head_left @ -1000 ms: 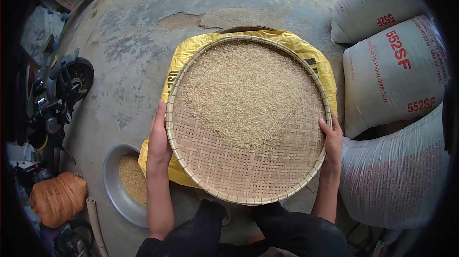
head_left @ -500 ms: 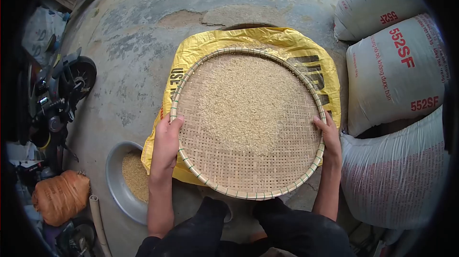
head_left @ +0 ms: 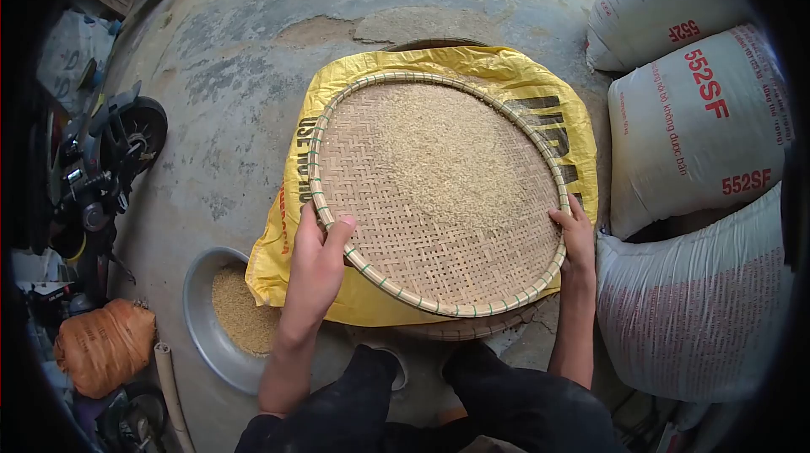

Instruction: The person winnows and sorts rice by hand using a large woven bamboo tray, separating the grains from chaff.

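Both left hand (head_left: 317,272) and right hand (head_left: 579,240) grip the bamboo winnowing tray (head_left: 359,179), which spans the gap between their fingers (head_left: 310,223); its loose grain (head_left: 456,158) should stay in best with smooth, matched tilts.

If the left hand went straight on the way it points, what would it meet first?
The woven tray, whose near-left edge the left hand grips. Past that edge, the line probably crosses the tray's weave, though the hand's height is unclear.
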Motion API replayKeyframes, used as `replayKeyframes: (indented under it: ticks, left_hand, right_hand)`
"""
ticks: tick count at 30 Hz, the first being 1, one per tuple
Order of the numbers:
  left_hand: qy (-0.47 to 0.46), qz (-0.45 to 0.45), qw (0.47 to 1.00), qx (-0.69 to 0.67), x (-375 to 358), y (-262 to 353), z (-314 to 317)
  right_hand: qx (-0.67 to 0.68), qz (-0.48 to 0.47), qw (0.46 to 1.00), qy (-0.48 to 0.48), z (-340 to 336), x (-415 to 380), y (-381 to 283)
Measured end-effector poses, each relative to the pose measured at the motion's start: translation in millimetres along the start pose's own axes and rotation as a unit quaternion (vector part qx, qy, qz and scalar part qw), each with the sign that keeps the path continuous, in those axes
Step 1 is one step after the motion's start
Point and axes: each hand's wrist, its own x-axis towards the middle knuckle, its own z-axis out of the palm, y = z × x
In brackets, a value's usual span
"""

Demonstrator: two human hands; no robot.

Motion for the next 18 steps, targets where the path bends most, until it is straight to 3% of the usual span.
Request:
replayKeyframes:
  ticks: [3,6,7,9,13,15,18]
  left_hand:
    - [0.034,-0.015,0.996,-0.082,25.3,-10.0,-19.3]
    - [-0.010,-0.137,0.959,-0.247,45.6,-14.9,-46.7]
    - [-0.011,-0.138,0.960,-0.245,45.4,-15.5,-45.9]
    - [-0.014,-0.103,0.990,-0.090,46.8,-20.7,-43.1]
    - [-0.021,-0.091,0.991,-0.092,52.8,-51.5,-46.4]
    - [0.025,-0.031,0.996,-0.082,47.3,-65.4,-31.8]
    - [0.029,-0.011,0.997,-0.077,44.1,-65.2,-22.9]
  right_hand:
    - [-0.002,-0.006,0.999,-0.051,-3.7,-6.5,-9.1]
    - [-0.067,0.008,0.995,-0.074,-15.9,11.1,-5.8]
    - [-0.105,0.007,0.992,-0.071,-15.0,12.2,-4.2]
    - [-0.088,0.025,0.993,-0.071,-3.6,2.3,-5.5]
    - [-0.006,-0.006,0.996,-0.092,9.2,-10.3,-4.6]
    - [0.057,0.024,0.995,-0.081,11.6,-20.6,2.5]
    - [0.045,0.016,0.998,-0.031,20.1,-38.7,16.3]
